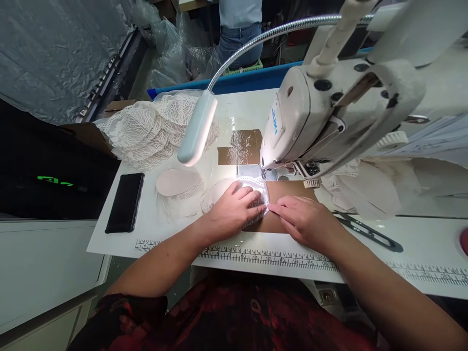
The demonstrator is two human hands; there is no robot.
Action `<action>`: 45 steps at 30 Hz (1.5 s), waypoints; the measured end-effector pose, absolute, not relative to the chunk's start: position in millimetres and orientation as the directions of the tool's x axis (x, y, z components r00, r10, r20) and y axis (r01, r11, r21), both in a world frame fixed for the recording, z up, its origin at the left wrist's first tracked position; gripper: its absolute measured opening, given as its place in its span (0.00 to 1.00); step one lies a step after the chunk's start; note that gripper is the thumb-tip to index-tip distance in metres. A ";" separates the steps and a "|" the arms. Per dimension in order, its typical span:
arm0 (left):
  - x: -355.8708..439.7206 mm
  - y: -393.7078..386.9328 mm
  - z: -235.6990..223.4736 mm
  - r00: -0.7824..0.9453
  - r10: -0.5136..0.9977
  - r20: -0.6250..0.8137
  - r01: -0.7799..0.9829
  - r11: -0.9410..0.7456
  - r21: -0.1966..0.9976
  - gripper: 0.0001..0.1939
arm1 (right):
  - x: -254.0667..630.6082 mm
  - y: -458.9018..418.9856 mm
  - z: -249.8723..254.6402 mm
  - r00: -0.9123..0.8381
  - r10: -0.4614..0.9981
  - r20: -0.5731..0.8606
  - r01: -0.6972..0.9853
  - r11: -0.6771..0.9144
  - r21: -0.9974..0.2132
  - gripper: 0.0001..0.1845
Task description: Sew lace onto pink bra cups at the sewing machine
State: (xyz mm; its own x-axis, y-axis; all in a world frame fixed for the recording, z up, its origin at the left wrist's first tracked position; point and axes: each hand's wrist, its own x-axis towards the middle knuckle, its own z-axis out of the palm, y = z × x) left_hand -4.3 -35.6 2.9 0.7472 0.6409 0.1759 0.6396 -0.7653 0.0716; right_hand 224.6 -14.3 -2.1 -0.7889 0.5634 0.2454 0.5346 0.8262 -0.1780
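A white lace piece (252,184) lies under the needle area of the white sewing machine (285,124), lit brightly. My left hand (232,209) rests over it with curved fingers, thumb and forefinger at its right edge; part of the piece is hidden beneath the palm. My right hand (302,218) is closed, its thumb and forefinger pinching that same edge close to the left thumb. Brown card (274,225) covers the table surface under both hands. Left of my left hand lie a beige oval pad (178,182) and sheer lace pieces (183,204).
A lace pile (146,129) stands at the back left, near a lamp (199,129) on a bendy neck. A phone (125,202) lies at the left; dark thread snips (369,231) and pale pads (373,190) are at the right. A seated person (239,29) is beyond.
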 end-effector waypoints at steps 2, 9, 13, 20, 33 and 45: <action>-4.1 -35.3 2.3 0.759 0.628 0.172 0.623 -0.778 0.089 0.19 | 223.1 -14.5 -2.3 -0.794 0.560 0.238 0.537 0.829 -0.159 0.15; -2.1 -34.8 1.3 0.723 0.682 0.110 0.679 -0.731 0.067 0.23 | 223.7 -16.0 -1.3 -0.782 0.566 0.262 0.540 0.825 -0.169 0.15; -1.8 -33.7 -1.6 0.721 0.681 0.128 0.679 -0.732 0.065 0.24 | 222.4 -16.2 -1.5 -0.778 0.577 0.249 0.553 0.817 -0.164 0.14; -1.4 -29.2 -0.5 0.711 0.685 0.158 0.681 -0.727 0.088 0.22 | 219.6 -15.3 -1.5 -0.767 0.581 0.272 0.563 0.813 -0.151 0.13; -13.1 13.6 4.8 0.755 0.648 0.098 0.646 -0.761 0.060 0.23 | 205.9 -1.3 -9.8 -0.685 0.659 0.312 0.682 0.730 -0.043 0.16; -16.7 12.8 -1.1 0.790 0.587 0.176 0.578 -0.809 0.106 0.19 | 202.7 -0.2 -8.7 -0.663 0.708 0.243 0.723 0.690 -0.035 0.17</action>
